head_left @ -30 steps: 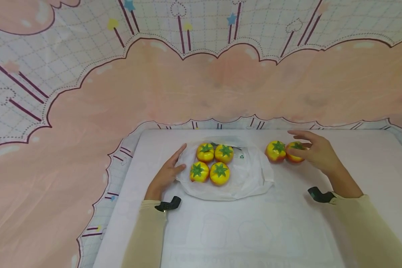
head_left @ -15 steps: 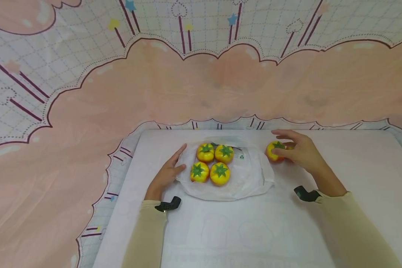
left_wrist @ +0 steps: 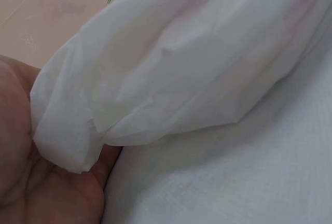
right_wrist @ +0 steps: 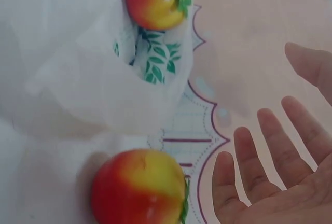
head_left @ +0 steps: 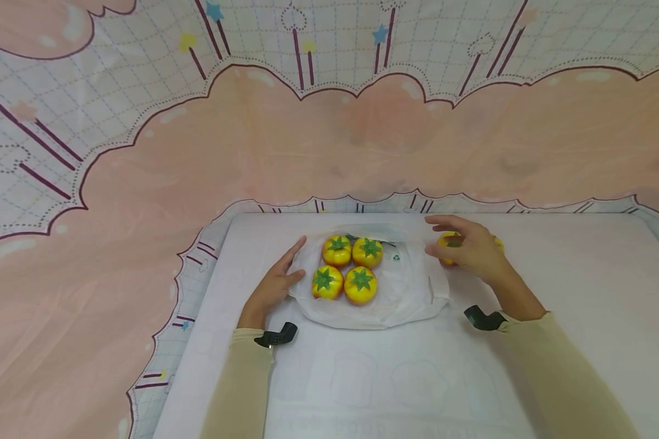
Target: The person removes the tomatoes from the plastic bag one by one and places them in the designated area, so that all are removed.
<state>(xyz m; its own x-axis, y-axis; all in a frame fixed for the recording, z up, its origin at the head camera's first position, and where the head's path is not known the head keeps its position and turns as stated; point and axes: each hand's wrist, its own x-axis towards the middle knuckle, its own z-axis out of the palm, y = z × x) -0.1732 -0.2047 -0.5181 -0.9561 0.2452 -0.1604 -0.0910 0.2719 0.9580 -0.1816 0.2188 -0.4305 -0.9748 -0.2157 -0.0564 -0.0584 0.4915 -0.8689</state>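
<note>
A white plastic bag [head_left: 401, 299] lies on the table, with several red-and-yellow persimmons [head_left: 360, 285] with green leafy tops grouped on its left half. At the bag's left edge, my left hand [head_left: 271, 286] rests with thumb and forefinger spread; in the left wrist view, the bag's edge [left_wrist: 67, 120] lies against the palm. My right hand [head_left: 475, 250] hovers to the right of the bag with fingers spread, holding nothing. It partly covers two loose persimmons, one of them seen below the bag in the right wrist view, a persimmon [right_wrist: 140, 187] apart from the fingers.
The white table [head_left: 582, 262] reaches to a patterned cloth backdrop [head_left: 329, 146] in peach and white. Dark wrist cameras [head_left: 277, 334] are strapped to both forearms. Green leaf print [right_wrist: 161, 60] shows on the bag near its mouth.
My right hand has moved left, from over the right loose persimmon to over the left one, nearer the bag. The left hand, bag and persimmons stay put.
</note>
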